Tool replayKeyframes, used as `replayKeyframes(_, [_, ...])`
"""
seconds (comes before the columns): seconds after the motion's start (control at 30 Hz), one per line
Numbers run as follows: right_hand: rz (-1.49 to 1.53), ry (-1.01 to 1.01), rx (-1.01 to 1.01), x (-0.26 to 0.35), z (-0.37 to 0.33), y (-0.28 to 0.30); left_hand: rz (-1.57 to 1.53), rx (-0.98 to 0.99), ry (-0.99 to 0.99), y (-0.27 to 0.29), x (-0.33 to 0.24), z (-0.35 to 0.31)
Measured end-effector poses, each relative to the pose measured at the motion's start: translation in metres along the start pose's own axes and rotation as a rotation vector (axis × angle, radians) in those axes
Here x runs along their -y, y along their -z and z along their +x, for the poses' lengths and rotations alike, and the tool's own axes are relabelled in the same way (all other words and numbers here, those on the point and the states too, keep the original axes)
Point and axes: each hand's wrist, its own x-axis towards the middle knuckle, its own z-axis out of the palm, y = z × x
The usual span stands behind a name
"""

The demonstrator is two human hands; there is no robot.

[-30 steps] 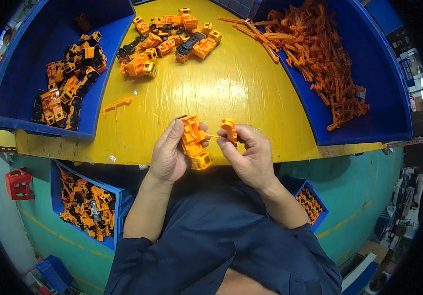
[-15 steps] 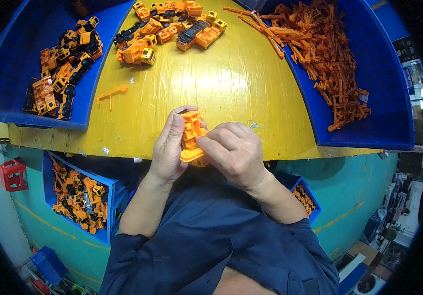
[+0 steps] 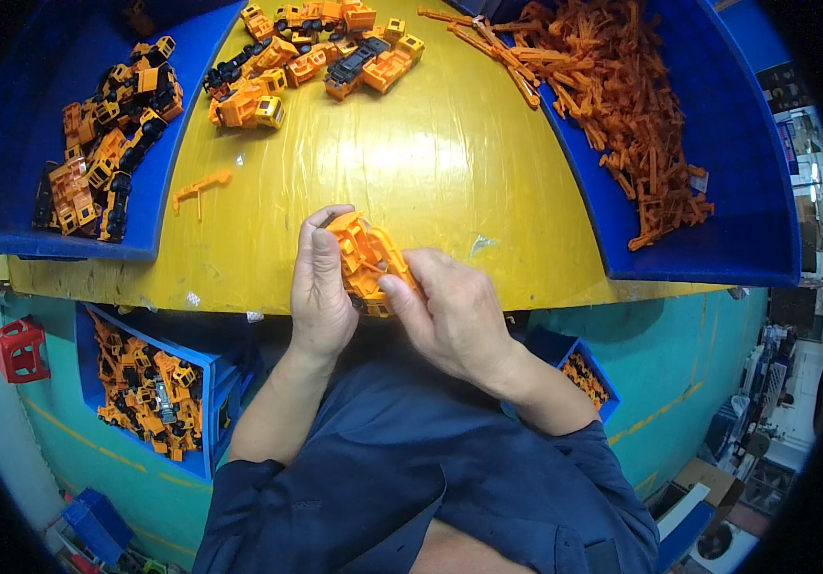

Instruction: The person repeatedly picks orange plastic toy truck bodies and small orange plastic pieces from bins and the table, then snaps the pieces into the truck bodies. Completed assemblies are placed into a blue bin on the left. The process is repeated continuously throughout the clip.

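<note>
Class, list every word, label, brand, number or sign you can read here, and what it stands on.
No text can be read.
Faint mark on the dark blue shirt: too small to read.
Pale patch in the right-hand blue bin: any print too blurred.

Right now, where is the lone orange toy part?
In the head view, the orange part lies left on the yellow table, beside the upper-left blue bin.

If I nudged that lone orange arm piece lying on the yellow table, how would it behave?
The lone orange arm piece looks thin and plastic, so it's probably light and stiff. Its branched shape would likely make it slide, not roll, on the glossy yellow table.
</note>
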Motion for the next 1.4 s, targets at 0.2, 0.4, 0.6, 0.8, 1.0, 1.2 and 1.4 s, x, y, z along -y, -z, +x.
replayKeyframes(0.2, [-0.160,-0.014,0.061,0.005,-0.001,-0.005,-0.041,0.011,-0.011,-0.005,0.003,-0.003])
replayKeyframes(0.4, [-0.313,0.018,0.173,0.003,-0.004,-0.009,0.409,0.025,-0.093,0.006,0.003,-0.003])
replayKeyframes(0.6, [-0.337,-0.060,0.197,0.001,-0.008,-0.024,0.350,0.034,-0.044,0.024,0.018,-0.004])
replayKeyframes(0.8, [-0.048,-0.117,0.168,-0.040,-0.003,-0.022,0.484,-0.084,0.140,0.090,-0.040,-0.022])
replayKeyframes(1.0, [-0.451,-0.277,-0.393,-0.135,-0.024,0.065,2.119,-0.796,-0.324,0.205,-0.181,-0.091])
replayKeyframes(1.2, [-0.857,-0.673,-0.572,-0.221,-0.016,0.155,2.000,-0.878,-0.408,0.235,-0.170,-0.098])
replayKeyframes(1.4, [-0.850,-0.845,-0.531,-0.249,0.003,0.162,1.444,-0.513,-0.261,0.163,-0.092,-0.055])
